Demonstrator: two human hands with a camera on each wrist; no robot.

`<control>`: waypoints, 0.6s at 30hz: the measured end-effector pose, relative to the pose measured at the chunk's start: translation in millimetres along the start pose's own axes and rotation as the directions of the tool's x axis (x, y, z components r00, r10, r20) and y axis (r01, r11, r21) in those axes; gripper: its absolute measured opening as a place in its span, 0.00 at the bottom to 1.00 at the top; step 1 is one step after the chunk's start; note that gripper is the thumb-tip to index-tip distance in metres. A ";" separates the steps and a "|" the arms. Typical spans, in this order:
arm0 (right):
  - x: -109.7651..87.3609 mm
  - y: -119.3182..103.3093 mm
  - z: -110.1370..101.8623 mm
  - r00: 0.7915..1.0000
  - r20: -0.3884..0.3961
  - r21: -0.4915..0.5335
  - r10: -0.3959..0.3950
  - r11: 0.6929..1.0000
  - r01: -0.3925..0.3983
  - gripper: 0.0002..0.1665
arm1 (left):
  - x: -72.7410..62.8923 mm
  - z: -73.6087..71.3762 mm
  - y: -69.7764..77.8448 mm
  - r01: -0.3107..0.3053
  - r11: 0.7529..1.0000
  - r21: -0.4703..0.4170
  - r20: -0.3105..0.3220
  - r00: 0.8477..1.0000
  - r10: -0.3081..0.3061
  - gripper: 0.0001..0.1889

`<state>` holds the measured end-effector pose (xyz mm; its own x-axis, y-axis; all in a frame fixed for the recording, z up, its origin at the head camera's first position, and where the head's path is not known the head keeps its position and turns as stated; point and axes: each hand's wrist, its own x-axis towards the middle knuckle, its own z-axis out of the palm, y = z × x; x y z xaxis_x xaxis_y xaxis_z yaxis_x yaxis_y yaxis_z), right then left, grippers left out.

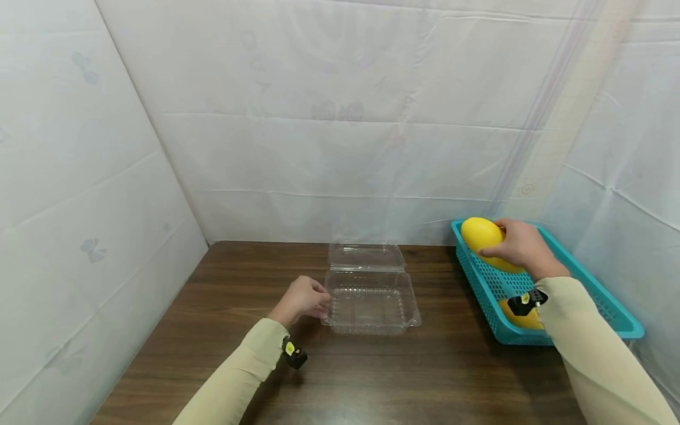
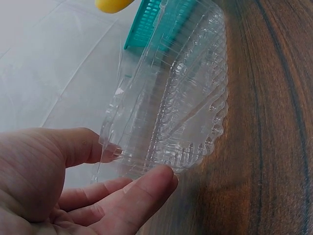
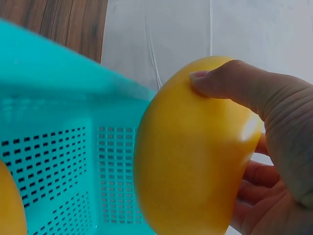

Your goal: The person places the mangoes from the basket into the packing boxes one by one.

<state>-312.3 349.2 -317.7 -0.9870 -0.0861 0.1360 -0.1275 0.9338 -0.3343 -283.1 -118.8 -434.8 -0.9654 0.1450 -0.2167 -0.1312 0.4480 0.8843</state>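
A yellow mango is held by my right hand over the far end of the teal basket. In the right wrist view, the thumb lies across the mango, with the other fingers curled behind it, partly hidden. A second mango lies in the basket, partly covered by the right wrist. My left hand grips the left edge of a clear plastic clamshell container. Its lid is folded back toward the wall. Thumb and fingers meet at the container's rim in the left wrist view.
The brown wooden table carries the container in the middle and the basket at the right. White sheeting encloses the table at the back and both sides. Black wrist cameras are strapped on both arms.
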 end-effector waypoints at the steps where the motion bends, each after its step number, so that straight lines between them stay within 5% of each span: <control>1: 0.1 -1.5 0.6 1.000 -0.001 0.005 -0.006 1.000 0.006 0.51 | -0.1 0.1 0.0 -0.001 1.000 -0.001 -0.001 1.000 0.001 0.11; 18: -1.7 -35.5 12.5 0.997 -0.002 0.042 -0.077 0.996 0.077 0.51 | -0.4 3.1 -0.2 -0.001 1.000 -0.008 -0.004 1.000 0.001 0.10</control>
<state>-307.3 311.9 -317.8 -0.9740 -0.1570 0.1633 -0.2072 0.9089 -0.3618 -282.0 -116.3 -436.1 -0.9665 0.1416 -0.2140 -0.1321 0.4406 0.8879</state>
